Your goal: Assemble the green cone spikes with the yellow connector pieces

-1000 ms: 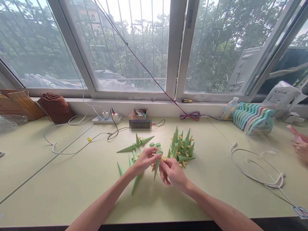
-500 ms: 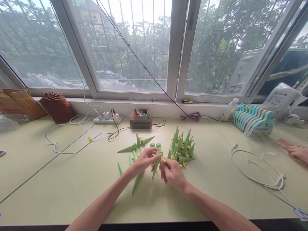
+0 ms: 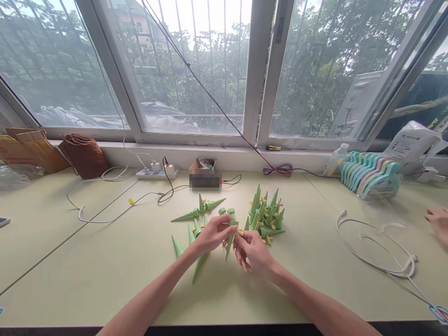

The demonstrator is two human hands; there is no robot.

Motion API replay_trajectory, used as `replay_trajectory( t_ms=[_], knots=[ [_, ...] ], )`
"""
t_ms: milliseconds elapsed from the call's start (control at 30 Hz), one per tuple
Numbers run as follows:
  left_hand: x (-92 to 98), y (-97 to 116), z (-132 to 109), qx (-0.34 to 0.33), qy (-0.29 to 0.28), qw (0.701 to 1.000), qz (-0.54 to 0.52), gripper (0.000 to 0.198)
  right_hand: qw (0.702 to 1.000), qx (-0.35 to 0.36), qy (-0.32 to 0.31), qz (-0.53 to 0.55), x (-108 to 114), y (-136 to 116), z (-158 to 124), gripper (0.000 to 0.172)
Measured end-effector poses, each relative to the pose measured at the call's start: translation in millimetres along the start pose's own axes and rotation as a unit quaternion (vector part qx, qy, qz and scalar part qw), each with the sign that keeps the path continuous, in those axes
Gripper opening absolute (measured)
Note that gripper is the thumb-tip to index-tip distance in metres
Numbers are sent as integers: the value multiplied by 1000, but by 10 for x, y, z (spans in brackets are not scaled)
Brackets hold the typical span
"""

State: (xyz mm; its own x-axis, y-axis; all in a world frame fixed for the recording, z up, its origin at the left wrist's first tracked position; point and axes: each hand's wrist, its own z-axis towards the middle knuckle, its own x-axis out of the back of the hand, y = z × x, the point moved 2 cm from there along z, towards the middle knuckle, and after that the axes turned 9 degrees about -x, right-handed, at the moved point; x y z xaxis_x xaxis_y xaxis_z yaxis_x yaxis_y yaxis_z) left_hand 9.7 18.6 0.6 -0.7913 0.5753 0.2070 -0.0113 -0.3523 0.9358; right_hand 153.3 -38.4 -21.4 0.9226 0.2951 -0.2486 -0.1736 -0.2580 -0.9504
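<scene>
My left hand [image 3: 210, 234] and my right hand [image 3: 250, 250] meet over the pale green table [image 3: 105, 261], both pinched on one green plastic spike [image 3: 230, 241] that points down toward me. A small yellow piece [image 3: 239, 231] sits at the spike's top, under my right fingertips. Loose green spikes [image 3: 196, 212] lie just left of and under my left hand. A pile of green spikes with yellow pieces [image 3: 266, 215] stands just beyond my right hand.
A white cable [image 3: 376, 249] loops at the right, near another person's hand [image 3: 437, 220]. Pastel hangers [image 3: 369, 173], a small cardboard box [image 3: 203, 166], a power strip [image 3: 156, 173] with cords and a brown bag [image 3: 83, 154] line the window sill side.
My hands have barely shifted, still working the same spike. The other person's hand at the right edge has moved, reaching in and then drawing back toward the edge.
</scene>
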Motion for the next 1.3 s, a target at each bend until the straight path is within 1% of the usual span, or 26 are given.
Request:
replay_trajectory(
  t_ms=[67,167,267,333,633,833,1000,1133,1300],
  knots=[
    [-17,12,-6,-10,17,1000,23,32,998,-21,-29,55,1,-4,3,51],
    [-41,40,-10,-42,47,996,62,31,988,-42,-70,128,7,-2,21,49],
    [-56,67,-10,-68,65,991,92,30,980,-50,-97,166,8,6,40,47],
    [-61,77,-10,-68,66,991,92,30,979,-45,-97,173,4,4,38,46],
    [-37,21,-29,-29,45,998,34,30,989,-22,-78,122,-33,-5,8,48],
    [-23,-26,-25,-22,41,999,15,28,994,-6,-65,91,-30,15,18,48],
    [-21,7,-12,-14,39,999,-4,28,996,4,-62,59,-36,8,9,48],
    [-27,42,-2,-12,26,999,-25,27,999,16,-40,21,-47,-17,-8,47],
    [-36,68,1,-2,26,999,-48,27,999,30,-28,-4,-68,-30,-33,48]
  ],
)
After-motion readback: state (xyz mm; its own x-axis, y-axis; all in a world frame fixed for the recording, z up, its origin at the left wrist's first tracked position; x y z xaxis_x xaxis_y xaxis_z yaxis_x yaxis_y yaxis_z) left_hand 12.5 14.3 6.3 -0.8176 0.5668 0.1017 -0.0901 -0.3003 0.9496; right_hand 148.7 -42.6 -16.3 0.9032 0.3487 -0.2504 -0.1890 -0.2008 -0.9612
